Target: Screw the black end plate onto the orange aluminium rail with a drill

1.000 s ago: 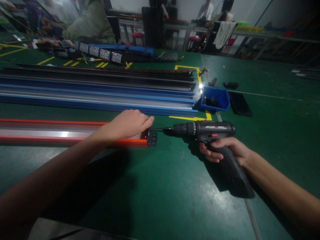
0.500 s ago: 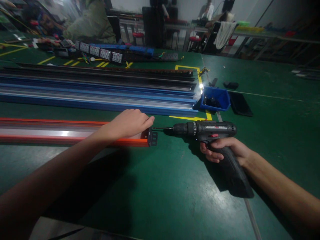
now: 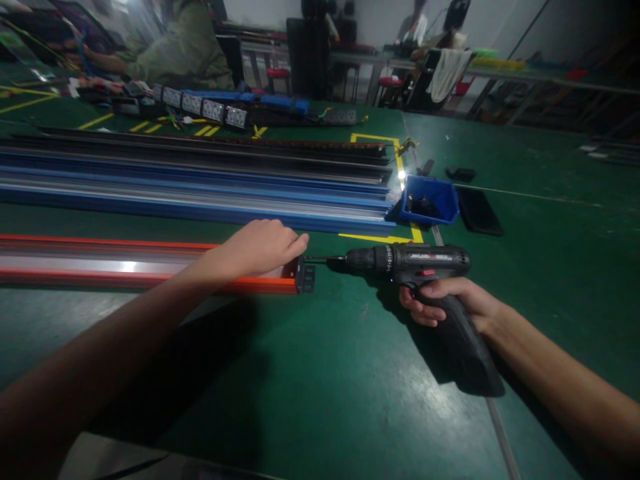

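My right hand [image 3: 450, 303] is wrapped round the handle of a black cordless drill [image 3: 425, 263], which points left. Its long thin bit [image 3: 325, 259] reaches the black end cap [image 3: 306, 277] on an orange aluminium profile [image 3: 265, 285]. Over that same end lies my left hand [image 3: 263, 247], closed on the profile, with the thumb by the end cap. The fingers of this hand are largely hidden on the far side. The profile lies flat on the green table and runs out of view at the left.
Behind the orange profile lie several blue profiles [image 3: 200, 200] and black profiles [image 3: 225, 150]. A blue bin [image 3: 440, 200] with small dark parts stands at their right end, beside a dark flat object [image 3: 479, 210]. Power strips [image 3: 210, 109] lie farther back, near a person in a green sleeve [image 3: 185, 47].
Both hands and the drill stay almost in place. In the background, the person at the far left has shifted, and a forearm now shows there.
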### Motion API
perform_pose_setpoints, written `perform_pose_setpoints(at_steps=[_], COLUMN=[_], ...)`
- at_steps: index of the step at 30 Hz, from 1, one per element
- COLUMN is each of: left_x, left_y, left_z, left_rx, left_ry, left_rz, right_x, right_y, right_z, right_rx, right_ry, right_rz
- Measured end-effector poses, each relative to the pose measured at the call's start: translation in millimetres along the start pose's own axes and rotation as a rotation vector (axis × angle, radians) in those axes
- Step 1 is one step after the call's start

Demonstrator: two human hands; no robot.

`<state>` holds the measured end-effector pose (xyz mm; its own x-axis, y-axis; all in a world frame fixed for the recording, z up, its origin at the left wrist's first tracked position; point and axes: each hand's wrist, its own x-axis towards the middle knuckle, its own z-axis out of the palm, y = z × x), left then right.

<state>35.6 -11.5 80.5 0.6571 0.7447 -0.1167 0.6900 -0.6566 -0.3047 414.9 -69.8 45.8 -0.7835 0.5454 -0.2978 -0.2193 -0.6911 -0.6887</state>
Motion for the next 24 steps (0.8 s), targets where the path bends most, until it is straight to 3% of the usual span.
perform_pose_setpoints(at_steps=[24], left_x=[-2.6], left_y=[-2.4], left_z=[6.3], left_rx=[-0.011], left_ry=[0.040], left_rz=[0.027], right_x=[-0.2], right_y=[0.1], right_z=[-2.2], right_rx=[-0.039], right_ry=[-0.005], right_rz=[0.001])
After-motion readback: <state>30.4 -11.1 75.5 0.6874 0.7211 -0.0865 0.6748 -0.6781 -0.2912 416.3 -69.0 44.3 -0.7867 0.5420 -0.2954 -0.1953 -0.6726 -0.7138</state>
